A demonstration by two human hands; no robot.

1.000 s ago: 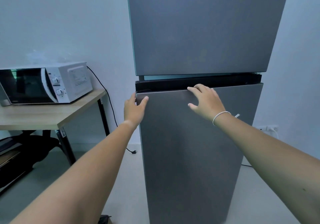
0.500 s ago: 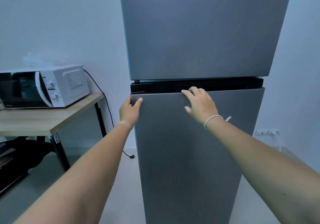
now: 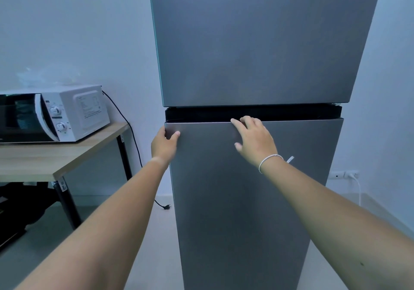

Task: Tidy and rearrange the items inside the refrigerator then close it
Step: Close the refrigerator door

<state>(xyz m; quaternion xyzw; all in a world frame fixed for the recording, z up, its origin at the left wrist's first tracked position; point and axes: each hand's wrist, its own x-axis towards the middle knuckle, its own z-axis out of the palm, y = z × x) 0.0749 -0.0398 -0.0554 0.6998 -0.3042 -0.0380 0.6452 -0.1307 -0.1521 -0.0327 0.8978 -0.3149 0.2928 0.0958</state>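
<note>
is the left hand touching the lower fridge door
Touching. The head view shows the left hand wrapped round the top left corner of the lower fridge door, thumb lying on its front face.

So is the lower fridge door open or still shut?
Shut: the lower fridge door sits flush, nothing inside showing. The left hand grips its corner; the right hand hooks its top edge.
</note>
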